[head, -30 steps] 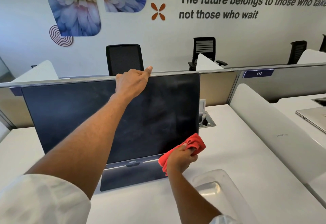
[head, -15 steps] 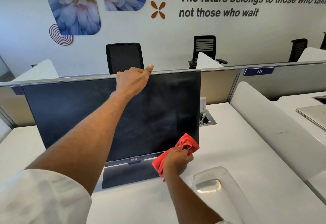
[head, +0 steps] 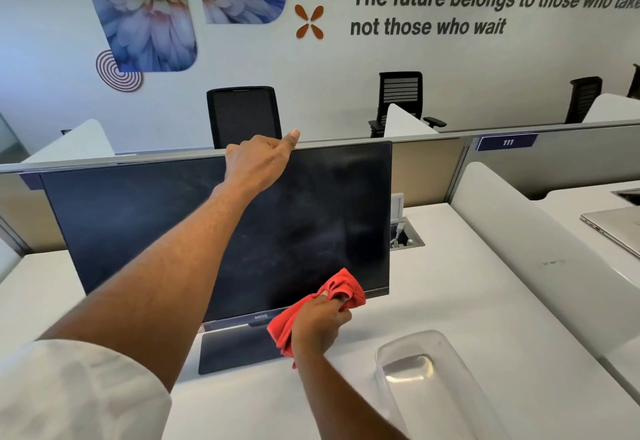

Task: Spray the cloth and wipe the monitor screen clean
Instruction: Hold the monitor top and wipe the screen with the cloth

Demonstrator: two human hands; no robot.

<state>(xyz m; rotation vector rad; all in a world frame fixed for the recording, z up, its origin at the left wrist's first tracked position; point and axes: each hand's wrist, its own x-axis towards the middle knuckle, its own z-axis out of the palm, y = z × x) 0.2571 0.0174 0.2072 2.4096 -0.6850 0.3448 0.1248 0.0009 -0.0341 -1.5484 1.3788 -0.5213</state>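
The BenQ monitor (head: 166,228) stood on the white desk (head: 446,301), its dark screen smeared with dusty streaks, thickest toward the right half. The left hand (head: 256,162) gripped the top edge near the middle, fingers curled over the bezel and thumb stretched along it, bracing the panel. The right hand (head: 317,327) was clamped on a bunched red cloth (head: 341,287), which pressed against the lower right corner of the screen, just above the bottom bezel. No spray bottle was in view, and whether the cloth was damp could not be told.

The step in hand looked like wiping, with much of the glass yet to be cleared. Doing it well probably called for light, even pressure, since the panel flexes and the stand can tip; the bracing hand answered that. Overlapping passes running edge to edge would likely lift the haze better than dabbing. Spreading the cloth flatter would cover more glass. The clear plastic tray (head: 433,380) sat close to the right forearm, a possible snag.
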